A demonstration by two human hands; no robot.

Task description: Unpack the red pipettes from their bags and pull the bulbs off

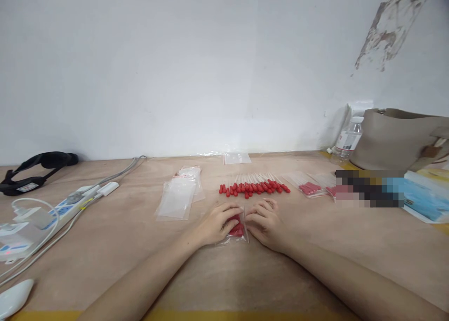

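Note:
My left hand (218, 223) and my right hand (264, 219) meet at the middle of the wooden table (115, 246). Both press on a small clear plastic bag (237, 230) holding red-tipped sticks, fingers curled over its top edge. Just beyond the hands lies a loose row of red-tipped white sticks (254, 186). Left of the hands sits a stack of empty clear bags (178, 196). To the right lie filled bags of sticks (310, 188).
A power strip with cables (66, 205) and a black strap (35, 167) lie at the left. A water bottle (348, 142), a beige bag (396, 139) and blue packets (423, 200) stand at the right. A white wall rises behind the table.

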